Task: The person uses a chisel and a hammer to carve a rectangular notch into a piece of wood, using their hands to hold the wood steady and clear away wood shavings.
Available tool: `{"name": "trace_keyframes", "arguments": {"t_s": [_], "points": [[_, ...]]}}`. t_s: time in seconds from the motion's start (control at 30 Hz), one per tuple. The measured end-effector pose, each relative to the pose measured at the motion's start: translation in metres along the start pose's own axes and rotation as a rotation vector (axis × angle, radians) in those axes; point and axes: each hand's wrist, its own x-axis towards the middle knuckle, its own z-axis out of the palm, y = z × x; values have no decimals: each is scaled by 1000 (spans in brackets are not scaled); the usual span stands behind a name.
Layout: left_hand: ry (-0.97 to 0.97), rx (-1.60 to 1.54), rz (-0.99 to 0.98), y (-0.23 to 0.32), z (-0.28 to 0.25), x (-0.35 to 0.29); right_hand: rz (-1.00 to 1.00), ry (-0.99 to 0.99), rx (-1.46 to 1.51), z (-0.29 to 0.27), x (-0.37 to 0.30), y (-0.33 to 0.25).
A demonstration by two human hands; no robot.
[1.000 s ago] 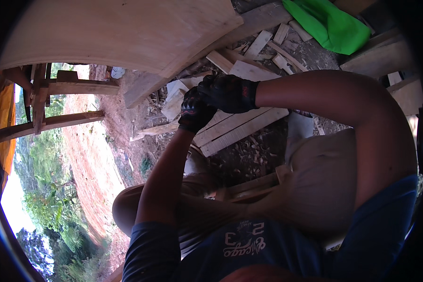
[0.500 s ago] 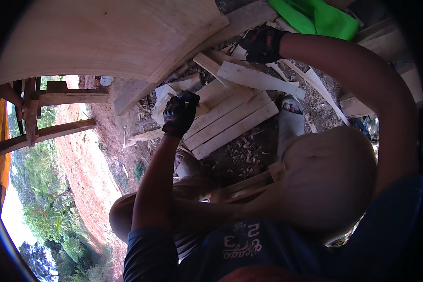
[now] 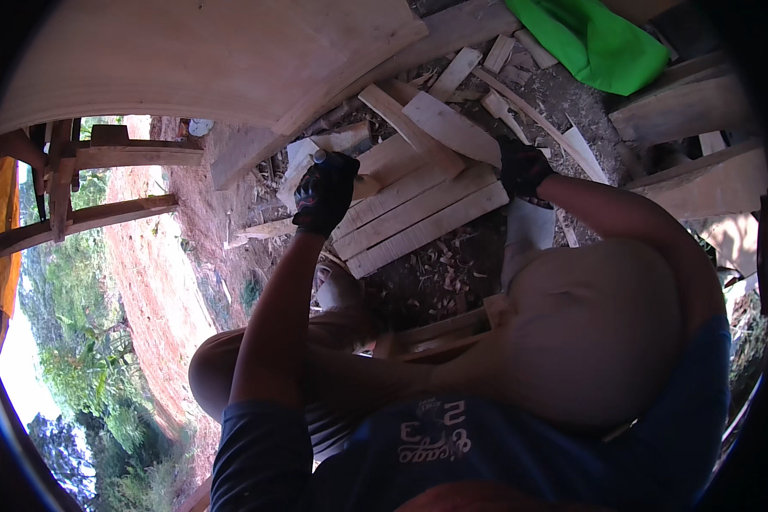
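Observation:
My left hand (image 3: pixel 326 194), in a black glove, is closed around something whose rounded grey end (image 3: pixel 320 156) sticks out past the thumb; the rest is hidden. It hovers by the left ends of several pale wooden planks (image 3: pixel 427 218) lying side by side on the ground. My right hand (image 3: pixel 523 168), also gloved, is closed at the right end of a flat, curved wooden offcut (image 3: pixel 452 126). That offcut lies across a narrower wooden strip (image 3: pixel 410 132) above the planks. The fingertips of my right hand are partly hidden.
A large smooth wooden panel (image 3: pixel 205 60) fills the far left. Bright green cloth (image 3: pixel 593 43) lies at the far right, near thick timbers (image 3: pixel 683 111). Wood shavings (image 3: pixel 444 269) and scraps litter the soil. A wooden frame (image 3: pixel 136 154) stands at left. My bent knees flank the planks.
My right hand has come back from a pale wood scrap near the green cloth to the curved offcut's right end. The scrap now lies free. My left hand stays almost in place.

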Motion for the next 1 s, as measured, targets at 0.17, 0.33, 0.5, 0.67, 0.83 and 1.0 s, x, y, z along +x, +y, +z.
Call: {"name": "trace_keyframes", "arguments": {"t_s": [0.17,0.33,0.5,0.67,0.83,1.0], "points": [[15,-112,-183,18,-11,4,32,31,96,-33,2,-47],[84,-194,-181,-26,4,4,-103,-182,582,-189,-20,-140],[114,-258,-212,-20,10,7,-368,47,324,-211,-17,-144],[11,-210,-238,27,-17,10,-429,121,34,-229,-29,-143],[20,-100,-149,29,-15,12,-490,297,-17,-235,-40,-140],[51,123,88,20,-7,16,-584,215,-79,-210,-37,-110]]}}
